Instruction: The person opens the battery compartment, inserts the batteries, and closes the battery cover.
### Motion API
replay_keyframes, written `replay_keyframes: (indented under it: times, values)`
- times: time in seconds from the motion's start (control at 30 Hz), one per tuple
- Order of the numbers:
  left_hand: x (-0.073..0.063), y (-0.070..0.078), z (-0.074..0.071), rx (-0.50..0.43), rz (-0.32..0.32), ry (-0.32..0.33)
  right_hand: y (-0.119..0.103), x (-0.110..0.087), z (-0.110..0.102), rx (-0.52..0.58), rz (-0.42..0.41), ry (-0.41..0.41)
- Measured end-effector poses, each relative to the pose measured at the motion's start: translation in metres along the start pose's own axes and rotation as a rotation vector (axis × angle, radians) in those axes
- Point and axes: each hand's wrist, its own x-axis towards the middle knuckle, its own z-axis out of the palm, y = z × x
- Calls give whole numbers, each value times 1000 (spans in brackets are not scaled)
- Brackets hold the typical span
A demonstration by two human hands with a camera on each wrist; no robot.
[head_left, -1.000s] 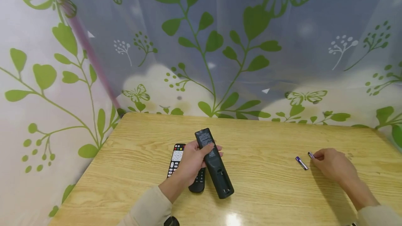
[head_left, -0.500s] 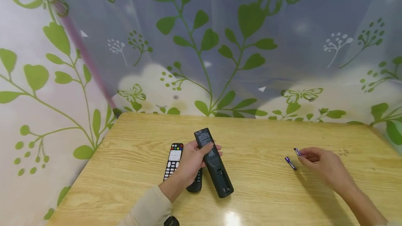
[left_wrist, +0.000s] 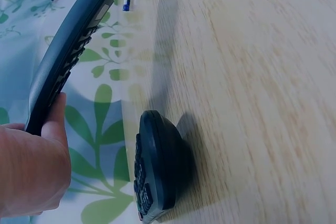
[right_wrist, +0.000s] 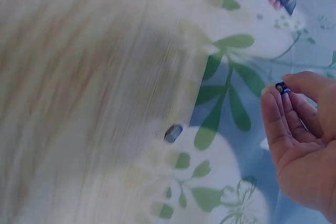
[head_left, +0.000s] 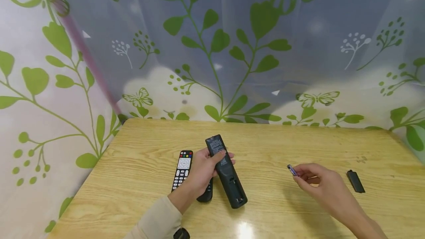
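Observation:
My left hand (head_left: 202, 167) grips a black remote control (head_left: 229, 180) by its middle, thumb across the labelled back. The remote's battery compartment lies uncovered at the near end. In the left wrist view the held remote (left_wrist: 68, 51) tilts up above the table. My right hand (head_left: 322, 183) pinches a small purple-and-silver battery (head_left: 292, 170) between thumb and fingertips, raised over the table. Another battery (right_wrist: 173, 133) lies on the wood below it in the right wrist view; the right hand hides that one from the head view.
A second remote (head_left: 184, 165) with white buttons lies face up, partly covered by my left hand. A black battery cover (head_left: 356, 181) rests on the table (head_left: 265, 146) to the right of my right hand. Behind stands a leaf-patterned curtain (head_left: 192, 95).
My right hand has lifted the battery off the table and carried it left toward the remote. The battery cover has come into sight behind it. My left hand and its remote hold still.

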Motion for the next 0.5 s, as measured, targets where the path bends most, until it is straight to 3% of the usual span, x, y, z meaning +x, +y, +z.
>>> replay_keyframes:
  times: [0.5]
  values:
    - [-2,1,1,-20,16,-12,-40,-9,50,185,-192,-152]
